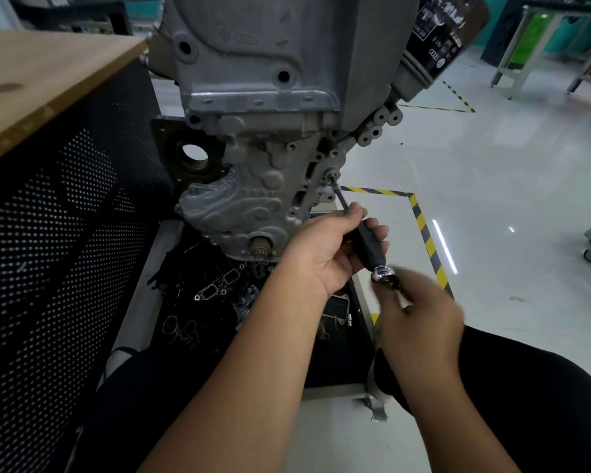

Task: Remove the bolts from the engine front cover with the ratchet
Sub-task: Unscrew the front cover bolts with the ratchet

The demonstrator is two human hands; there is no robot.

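The grey cast engine front cover point(249, 196) hangs on the engine in the middle of the view. A bolt point(331, 175) sits on its right edge, and the thin shaft of the ratchet tool point(341, 197) is seated on it. My left hand point(331, 249) wraps around the tool's black handle point(369, 249). The chrome ratchet head point(382, 272) is at the handle's near end. My right hand point(420, 312), blurred, grips the ratchet just behind that head.
A black tray point(205, 302) under the engine holds gaskets and small parts. A wooden-topped bench with a perforated black side point(58, 233) stands at the left. A black oil filter point(437, 39) juts out at upper right. Yellow-black floor tape point(423, 227) marks the floor.
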